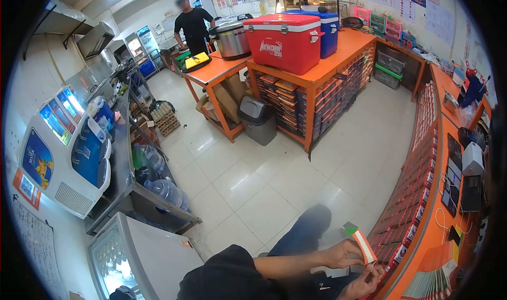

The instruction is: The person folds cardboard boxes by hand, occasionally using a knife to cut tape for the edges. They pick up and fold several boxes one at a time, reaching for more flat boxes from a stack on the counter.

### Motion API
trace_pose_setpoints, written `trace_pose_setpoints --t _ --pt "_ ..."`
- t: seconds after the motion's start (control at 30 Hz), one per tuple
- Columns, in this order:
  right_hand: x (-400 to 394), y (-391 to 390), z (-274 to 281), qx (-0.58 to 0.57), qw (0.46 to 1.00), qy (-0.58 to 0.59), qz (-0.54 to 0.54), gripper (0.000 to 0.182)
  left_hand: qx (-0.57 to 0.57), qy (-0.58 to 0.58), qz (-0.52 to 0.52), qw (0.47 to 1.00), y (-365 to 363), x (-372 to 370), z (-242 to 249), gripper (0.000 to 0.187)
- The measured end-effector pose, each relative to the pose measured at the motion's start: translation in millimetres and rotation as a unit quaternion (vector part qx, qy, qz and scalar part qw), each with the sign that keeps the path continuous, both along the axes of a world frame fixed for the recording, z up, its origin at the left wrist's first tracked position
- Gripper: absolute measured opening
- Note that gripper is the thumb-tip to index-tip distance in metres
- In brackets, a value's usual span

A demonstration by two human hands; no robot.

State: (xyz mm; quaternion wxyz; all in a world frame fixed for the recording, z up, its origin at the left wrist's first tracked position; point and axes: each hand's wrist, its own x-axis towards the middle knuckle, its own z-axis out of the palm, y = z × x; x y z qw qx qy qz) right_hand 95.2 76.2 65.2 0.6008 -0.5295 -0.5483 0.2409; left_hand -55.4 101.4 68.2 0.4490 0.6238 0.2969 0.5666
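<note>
At the lower right, my left hand (pixel 344 254) closes around a narrow orange-and-white piece (pixel 364 247) that looks like folded card, with a row of white notches down its length. A small green bit (pixel 350 228) shows at its upper end. My right hand (pixel 364 283) pinches the piece's lower end with its fingertips. Something white lies below my left hand, partly hidden. Beside my hands, stacked red boxes (pixel 404 242) line the orange counter's side.
A fanned stack of cards or packets (pixel 428 281) lies on the orange counter (pixel 449 191), near a tablet (pixel 451 181) and cables. A grey bin (pixel 257 121), red cooler (pixel 284 42) and steel pot (pixel 232 40) stand farther off. A person (pixel 193 25) in black stands behind. A white fridge (pixel 153 250) is left.
</note>
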Motion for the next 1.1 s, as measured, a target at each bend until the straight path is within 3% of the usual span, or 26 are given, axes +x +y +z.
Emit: trace_pose_setpoints --t 0.27,0.43,0.73,0.87,0.93,1.1 --pt "12 3 4 0.018 0.999 -0.046 0.005 0.028 -0.078 0.005 -0.07 0.994 -3 8 6 0.02" --pt "28 9 2 0.005 0.993 -0.075 0.09 0.023 -0.11 -0.071 -0.065 0.989 -8 8 4 0.016" --pt "10 -2 24 -0.083 0.988 -0.115 0.067 0.022 -0.179 -0.078 0.009 0.981 -8 5 -4 0.012" --pt "14 -7 18 -0.096 0.985 -0.098 0.101 0.022 -0.147 -0.066 -0.012 0.987 -5 0 -4 0.012" --pt "12 -9 22 -0.037 0.987 -0.137 0.075 0.02 -0.135 -0.058 -0.033 0.989 -4 2 -5 0.011" --pt "9 -5 29 -0.019 0.981 -0.189 0.043 0.017 -0.147 -0.092 -0.051 0.984 -5 4 -6 0.011"
